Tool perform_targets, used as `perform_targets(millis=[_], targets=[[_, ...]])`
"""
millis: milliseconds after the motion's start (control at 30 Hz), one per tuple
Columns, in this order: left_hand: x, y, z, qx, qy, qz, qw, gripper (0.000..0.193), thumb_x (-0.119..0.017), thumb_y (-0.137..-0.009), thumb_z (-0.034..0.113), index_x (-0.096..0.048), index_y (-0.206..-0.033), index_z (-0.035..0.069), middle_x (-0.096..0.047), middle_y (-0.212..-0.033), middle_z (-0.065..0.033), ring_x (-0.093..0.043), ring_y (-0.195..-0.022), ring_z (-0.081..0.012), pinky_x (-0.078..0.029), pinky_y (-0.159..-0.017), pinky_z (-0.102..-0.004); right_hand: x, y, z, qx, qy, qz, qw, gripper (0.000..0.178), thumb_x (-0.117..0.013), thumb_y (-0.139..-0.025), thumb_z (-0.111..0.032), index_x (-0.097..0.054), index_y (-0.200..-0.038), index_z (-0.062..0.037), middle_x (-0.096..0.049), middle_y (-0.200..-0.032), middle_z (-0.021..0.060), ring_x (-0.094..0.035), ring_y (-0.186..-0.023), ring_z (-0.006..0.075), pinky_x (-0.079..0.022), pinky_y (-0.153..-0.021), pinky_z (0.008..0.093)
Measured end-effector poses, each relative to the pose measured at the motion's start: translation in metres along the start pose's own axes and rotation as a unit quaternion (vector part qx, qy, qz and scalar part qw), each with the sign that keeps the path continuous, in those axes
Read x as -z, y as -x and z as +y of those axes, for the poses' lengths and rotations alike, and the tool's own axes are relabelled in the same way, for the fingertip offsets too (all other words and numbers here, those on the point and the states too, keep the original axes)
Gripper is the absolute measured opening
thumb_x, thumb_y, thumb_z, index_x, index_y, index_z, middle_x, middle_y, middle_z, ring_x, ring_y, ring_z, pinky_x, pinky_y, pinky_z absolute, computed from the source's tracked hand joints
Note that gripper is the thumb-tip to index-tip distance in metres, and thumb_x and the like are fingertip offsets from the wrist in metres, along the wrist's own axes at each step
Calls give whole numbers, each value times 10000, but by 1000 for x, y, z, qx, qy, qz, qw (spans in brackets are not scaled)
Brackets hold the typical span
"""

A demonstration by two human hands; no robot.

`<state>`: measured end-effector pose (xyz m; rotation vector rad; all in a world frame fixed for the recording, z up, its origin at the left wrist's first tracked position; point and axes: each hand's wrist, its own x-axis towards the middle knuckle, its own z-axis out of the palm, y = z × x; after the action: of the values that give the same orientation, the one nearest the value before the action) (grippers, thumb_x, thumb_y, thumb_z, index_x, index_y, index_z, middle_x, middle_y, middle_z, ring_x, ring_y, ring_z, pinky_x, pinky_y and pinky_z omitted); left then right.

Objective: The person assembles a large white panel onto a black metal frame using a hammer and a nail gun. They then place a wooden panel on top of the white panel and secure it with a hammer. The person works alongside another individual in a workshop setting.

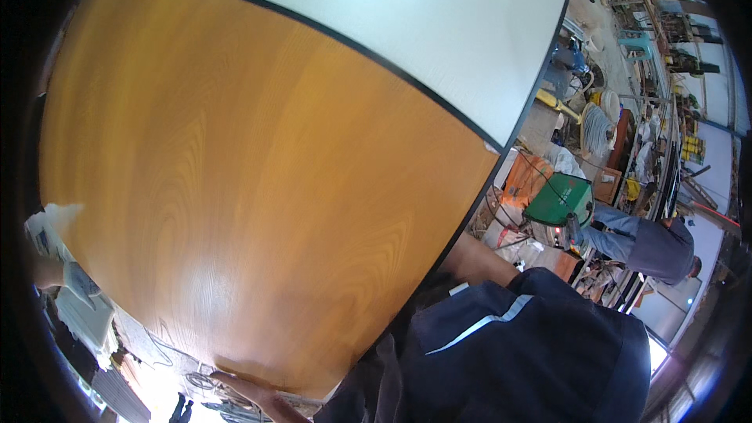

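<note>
A large wood-grain panel with black edging fills most of the view. A pale white panel lies against its far side, with a black edge strip between them. My left hand grips the wood-grain panel at its lower border, some fingers hidden. My right forearm comes out of a dark sleeve and passes behind the panel's black right edge; that hand is hidden. My dark top with a pale stripe is close against the near edge.
Right of the panels are a green box-shaped machine with cables, a coiled grey hose, a teal stool and a person in dark clothes. At far left, what looks like another person's arm is beside the panel.
</note>
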<state>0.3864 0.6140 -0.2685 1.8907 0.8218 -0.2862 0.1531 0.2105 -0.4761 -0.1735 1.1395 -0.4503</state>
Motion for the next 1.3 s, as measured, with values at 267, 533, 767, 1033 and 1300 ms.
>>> perform_targets(millis=[267,533,767,1033,1300], targets=[[49,-62,-77,-196,-107,-28,974,907,-176,-996,758,-253,-1616,101,-215,-1663,-203,-242,-1526,-361,-225,-1228,-565,7,6,-10,1,4,-14,1000,418,-530,-1041,-364,-626,-1275,-32,-708,-1150,135,-705,-963,263,-580,-835,395],[55,-57,-21,28,244,-254,936,974,-176,-964,814,-191,-1628,101,-248,-1647,-192,-249,-1513,-351,-195,-1235,-543,0,8,-13,11,21,-26,999,403,-536,-1039,-352,-633,-1265,-32,-713,-1135,133,-709,-947,261,-583,-824,393],[6,-43,-8,52,218,-150,963,859,-331,-1005,740,-334,-1566,90,-472,-1482,-95,-469,-1324,-235,-386,-1127,-381,-7,15,-28,-2,48,-58,997,391,-542,-1037,-341,-638,-1255,-31,-717,-1121,133,-712,-932,260,-585,-815,391],[27,-63,-11,1,233,-267,935,935,-367,-987,751,-236,-1588,47,-374,-1566,-122,-355,-1436,-284,-264,-1215,-429,-32,75,-36,3,106,-125,986,377,-548,-1036,-328,-645,-1245,-30,-722,-1106,131,-716,-916,258,-588,-804,389],[17,-43,-23,-168,72,-93,979,827,-353,-1043,649,-303,-1577,19,-350,-1591,-246,-353,-1468,-362,-292,-1207,-477,28,117,-131,72,414,-45,906,317,-608,-979,-172,-644,-1220,29,-742,-1056,143,-736,-843,234,-593,-685,352]])
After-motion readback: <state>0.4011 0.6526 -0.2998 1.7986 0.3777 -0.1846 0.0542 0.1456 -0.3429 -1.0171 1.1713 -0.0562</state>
